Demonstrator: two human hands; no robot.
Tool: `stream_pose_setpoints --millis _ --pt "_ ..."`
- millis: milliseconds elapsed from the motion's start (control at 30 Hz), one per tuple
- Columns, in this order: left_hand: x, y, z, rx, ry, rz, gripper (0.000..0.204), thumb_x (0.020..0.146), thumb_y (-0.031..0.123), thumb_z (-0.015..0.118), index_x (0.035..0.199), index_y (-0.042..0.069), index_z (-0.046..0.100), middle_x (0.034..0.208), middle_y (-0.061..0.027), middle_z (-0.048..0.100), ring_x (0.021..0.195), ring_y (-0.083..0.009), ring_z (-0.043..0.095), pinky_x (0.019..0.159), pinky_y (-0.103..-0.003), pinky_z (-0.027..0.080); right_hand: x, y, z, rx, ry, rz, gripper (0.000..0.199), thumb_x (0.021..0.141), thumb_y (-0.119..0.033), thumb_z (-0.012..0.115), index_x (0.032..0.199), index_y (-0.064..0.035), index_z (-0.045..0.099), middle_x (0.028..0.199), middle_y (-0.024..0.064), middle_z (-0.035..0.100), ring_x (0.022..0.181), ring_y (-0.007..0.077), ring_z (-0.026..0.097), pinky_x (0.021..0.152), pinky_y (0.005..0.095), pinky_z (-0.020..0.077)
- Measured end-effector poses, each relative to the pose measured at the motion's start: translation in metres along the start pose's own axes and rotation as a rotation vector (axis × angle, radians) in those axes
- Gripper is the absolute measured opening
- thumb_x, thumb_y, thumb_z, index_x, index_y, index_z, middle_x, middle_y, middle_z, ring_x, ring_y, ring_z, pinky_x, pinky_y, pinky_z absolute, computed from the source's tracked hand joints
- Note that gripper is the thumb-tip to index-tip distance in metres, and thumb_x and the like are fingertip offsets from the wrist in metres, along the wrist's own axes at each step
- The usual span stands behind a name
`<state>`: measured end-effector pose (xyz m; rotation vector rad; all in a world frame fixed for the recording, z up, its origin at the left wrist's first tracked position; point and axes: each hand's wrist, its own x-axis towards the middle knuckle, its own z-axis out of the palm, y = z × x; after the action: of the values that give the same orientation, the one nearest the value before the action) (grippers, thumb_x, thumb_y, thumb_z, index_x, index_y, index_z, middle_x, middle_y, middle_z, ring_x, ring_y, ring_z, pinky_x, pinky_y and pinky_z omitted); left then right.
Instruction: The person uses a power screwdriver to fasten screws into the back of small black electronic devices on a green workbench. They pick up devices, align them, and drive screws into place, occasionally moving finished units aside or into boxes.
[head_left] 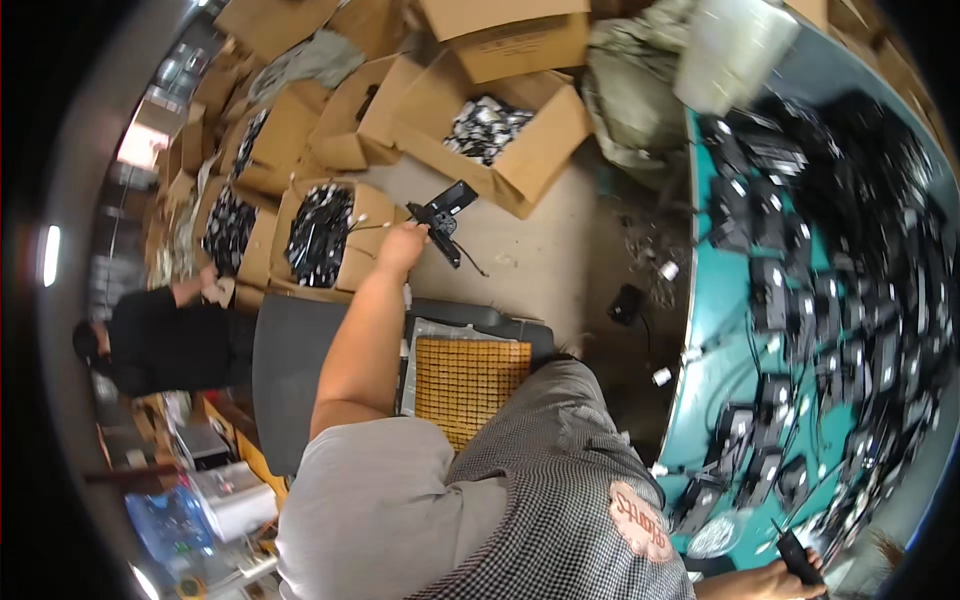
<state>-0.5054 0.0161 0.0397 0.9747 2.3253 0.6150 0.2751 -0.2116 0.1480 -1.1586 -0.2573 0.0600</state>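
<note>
My left hand (403, 250) reaches out ahead, fingers closed around a bunch of black plastic devices with cables (440, 222). They hang over the floor, beside an open cardboard box (322, 235) full of similar black pieces with white plugs. Down at the lower right, my right hand (780, 580) is wrapped around a black tool with a thin tip (797, 556); its exact kind is unclear. That hand is by the near edge of a green-topped table (735, 365), where many black devices with cables lie in loose rows and pile up toward the far side.
Another open box (500, 150) with black and silvery pieces stands ahead. A chair with a beaded seat mat (470, 385) is beside me. A black piece with a cable (626, 304) lies on the floor near the table. A person in black (170, 340) works at the left.
</note>
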Motion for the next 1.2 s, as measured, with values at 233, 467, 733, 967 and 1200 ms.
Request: stream_pose_setpoints --millis 233,467,733,967,1200 --pt "0.1 -0.122 -0.044 0.33 0.254 -0.192 0.026 0.084 0.029 0.055 0.088 0.008 0.07 0.089 -0.0153 0.068 0.088 -0.0319 0.065 0.077 -0.042 0.05 -0.036 0.063 0.167 -0.021 -0.119 0.118 0.041 0.081 -0.046 0.061 0.088 -0.0052 0.057 0.075 0.0055 0.056 0.067 0.0205 0.053 0.066 0.0354 0.0468" --pt "0.193 -0.24 -0.178 0.552 0.338 -0.348 0.028 0.085 0.031 0.055 0.093 0.008 0.068 0.106 -0.01 0.065 0.093 -0.0285 0.064 0.079 -0.041 0.051 -0.066 0.116 0.266 -0.056 -0.133 0.209 0.041 0.081 -0.045 0.062 0.089 -0.0055 0.057 0.075 0.0056 0.057 0.067 0.0206 0.055 0.066 0.0352 0.0475" --pt "0.209 -0.231 -0.269 -0.197 0.888 -0.391 0.05 0.087 0.033 0.057 0.121 -0.004 0.055 0.121 -0.021 0.058 0.113 -0.0282 0.055 0.094 -0.034 0.041 -0.068 0.127 0.297 -0.087 -0.108 0.225 0.04 0.081 -0.044 0.062 0.09 -0.0057 0.058 0.076 0.0057 0.059 0.067 0.0208 0.056 0.066 0.035 0.0484" --pt "0.194 -0.157 -0.173 -0.567 0.722 -0.087 0.037 0.086 0.02 0.062 0.115 -0.002 0.06 0.11 -0.0105 0.064 0.101 -0.0189 0.058 0.09 -0.029 0.042 -0.016 0.093 0.243 -0.078 -0.051 0.236 0.039 0.081 -0.043 0.062 0.091 -0.006 0.058 0.076 0.0058 0.06 0.067 0.0209 0.058 0.066 0.0349 0.0492" --pt "0.066 -0.007 0.033 -0.348 -0.066 -0.028 0.031 0.09 0.019 0.056 0.116 0.002 0.058 0.097 -0.0062 0.063 0.084 -0.0126 0.058 0.076 -0.026 0.046 -0.007 0.029 0.15 0.061 -0.182 0.048 0.037 0.085 -0.047 0.062 0.082 -0.0123 0.049 0.068 -0.0008 0.049 0.057 0.0127 0.047 0.052 0.0274 0.0425"
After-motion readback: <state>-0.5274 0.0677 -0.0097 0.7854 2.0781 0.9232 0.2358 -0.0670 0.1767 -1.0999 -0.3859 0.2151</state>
